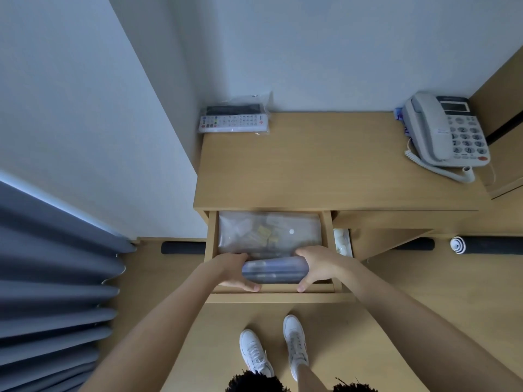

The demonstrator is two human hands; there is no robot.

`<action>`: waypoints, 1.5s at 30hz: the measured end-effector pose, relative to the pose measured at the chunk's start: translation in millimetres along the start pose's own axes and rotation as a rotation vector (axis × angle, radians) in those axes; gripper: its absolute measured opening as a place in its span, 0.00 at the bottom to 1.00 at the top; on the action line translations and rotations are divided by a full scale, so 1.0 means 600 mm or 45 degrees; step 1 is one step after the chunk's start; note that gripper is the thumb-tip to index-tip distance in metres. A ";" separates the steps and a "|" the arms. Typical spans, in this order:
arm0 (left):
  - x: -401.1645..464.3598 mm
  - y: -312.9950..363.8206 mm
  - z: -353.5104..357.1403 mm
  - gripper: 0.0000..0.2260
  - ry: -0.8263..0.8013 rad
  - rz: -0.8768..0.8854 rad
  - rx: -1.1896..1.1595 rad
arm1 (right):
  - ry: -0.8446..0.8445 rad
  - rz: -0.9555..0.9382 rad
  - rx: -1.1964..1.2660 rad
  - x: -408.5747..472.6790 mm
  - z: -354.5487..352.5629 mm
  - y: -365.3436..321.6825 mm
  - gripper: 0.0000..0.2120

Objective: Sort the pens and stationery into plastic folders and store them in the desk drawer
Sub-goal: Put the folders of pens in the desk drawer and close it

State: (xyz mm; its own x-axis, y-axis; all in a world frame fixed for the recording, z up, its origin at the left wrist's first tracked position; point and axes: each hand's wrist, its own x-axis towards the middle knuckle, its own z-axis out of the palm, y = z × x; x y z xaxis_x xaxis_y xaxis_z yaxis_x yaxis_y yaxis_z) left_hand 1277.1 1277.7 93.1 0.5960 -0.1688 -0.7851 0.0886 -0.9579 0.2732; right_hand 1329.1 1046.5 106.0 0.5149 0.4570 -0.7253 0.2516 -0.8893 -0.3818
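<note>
Drawer [211, 250]: pulled out from under the left part of the wooden desk [325, 171]; its light wood walls and front rail are in view; two plastic folders lie inside it.

Rear folder [268, 232]: clear plastic, flat on the drawer floor; fills most of the drawer's width; small yellow and pale stationery pieces show through it; a white snap button sits near its middle.

Front folder [274, 269]: bluish translucent plastic holding dark, pen-like shapes; lies across the near part of the drawer, overlapping the rear folder's near edge; whether it rests on the floor or is lifted cannot be told.

Left hand [232, 271]: grasps the left end of the front folder; fingers over the top, thumb along the near edge.

Right hand [314, 267]: grasps the right end of the same folder; fingers over the top, thumb pointing down beside the front rail.

Desk top: a bagged remote control [233, 123] at the far left corner; a grey telephone [447, 131] with coiled cord at the far right.

Surroundings: blue curtain [56, 278] at left; white shoes [271, 346] on the wooden floor below the drawer.
</note>
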 end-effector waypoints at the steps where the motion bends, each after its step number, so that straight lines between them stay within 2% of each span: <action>1: -0.002 0.000 0.001 0.41 0.008 0.003 0.011 | -0.022 0.008 -0.009 0.001 -0.001 -0.001 0.38; 7: -0.002 -0.001 0.005 0.40 0.064 0.021 0.064 | -0.186 0.082 -0.099 0.010 -0.007 -0.009 0.38; 12: 0.003 0.002 -0.003 0.38 0.145 0.056 0.090 | -0.198 0.075 -0.057 -0.004 -0.006 -0.006 0.34; 20: 0.015 -0.010 0.013 0.36 0.034 0.010 -0.050 | -0.201 0.065 -0.039 0.008 -0.008 -0.003 0.34; 27: 0.010 -0.003 0.010 0.29 0.013 0.019 -0.160 | -0.005 -0.017 0.048 -0.004 0.009 -0.001 0.22; 30: 0.008 -0.001 0.010 0.28 0.024 0.007 -0.164 | 0.229 -0.092 -0.009 -0.014 0.027 0.004 0.21; 33: 0.009 0.001 0.008 0.28 0.026 0.013 -0.188 | 0.404 -0.129 -0.203 -0.016 0.046 0.008 0.20; 37: 0.013 0.004 0.007 0.29 0.027 0.002 -0.180 | 0.361 -0.119 -0.216 -0.007 0.043 0.009 0.15; 41: 0.012 0.010 0.010 0.29 0.105 -0.024 -0.150 | 0.276 -0.078 -0.169 0.004 0.038 0.010 0.16; 45: -0.004 0.019 0.020 0.20 0.309 0.007 0.190 | 0.249 -0.050 -0.154 0.002 0.034 0.005 0.15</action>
State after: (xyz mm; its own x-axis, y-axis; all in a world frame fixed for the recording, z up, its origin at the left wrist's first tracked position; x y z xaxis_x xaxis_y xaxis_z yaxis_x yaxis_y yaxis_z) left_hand 1267.3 1264.6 91.5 0.7714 -0.1309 -0.6227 -0.0229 -0.9837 0.1784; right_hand 1313.8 1044.8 92.6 0.6490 0.4905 -0.5815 0.3652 -0.8714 -0.3275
